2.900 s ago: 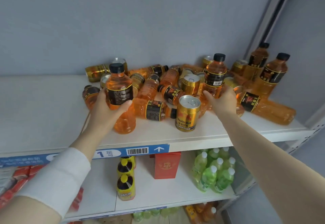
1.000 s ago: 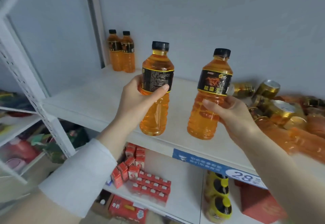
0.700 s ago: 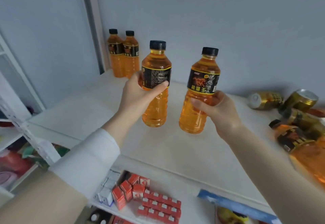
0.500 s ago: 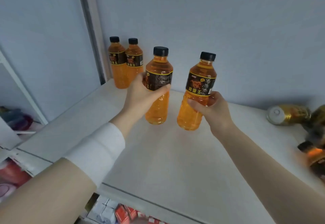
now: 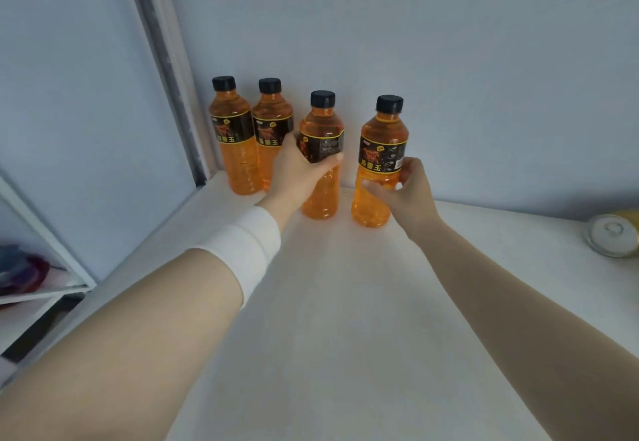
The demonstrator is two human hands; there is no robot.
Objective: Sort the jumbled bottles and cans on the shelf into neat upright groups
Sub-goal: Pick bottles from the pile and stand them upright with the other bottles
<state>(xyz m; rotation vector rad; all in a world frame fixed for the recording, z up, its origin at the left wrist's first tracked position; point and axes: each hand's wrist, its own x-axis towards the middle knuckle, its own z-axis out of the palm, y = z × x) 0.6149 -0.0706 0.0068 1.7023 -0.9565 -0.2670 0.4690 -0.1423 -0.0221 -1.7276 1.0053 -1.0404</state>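
Grip, left hand (image 5: 297, 171): fingers and thumb wrapped round the label of the third bottle (image 5: 321, 122), holding it upright.
Grip, right hand (image 5: 406, 191): fingers curled round the waist of the fourth bottle (image 5: 382, 150), thumb on its near side, bottle upright.
Cuff (image 5: 249, 250): white band round the left wrist.
Third bottle: orange drink, black cap, just right of the second bottle (image 5: 271, 126); base at shelf level, contact cannot be told.
Fourth bottle: same kind, label facing out; stands apart from the third with a clear gap, a little nearer the front.
First bottle (image 5: 235, 143) and second bottle: upright, side by side and touching, in the back left corner beside the post (image 5: 166, 70).
Shelf (image 5: 345, 319): white board running back to the wall.
Can (image 5: 612, 236): on its side at the right edge, silver end outward, well apart from the bottles.
Side shelf (image 5: 45, 288): lower left, blurred coloured goods.
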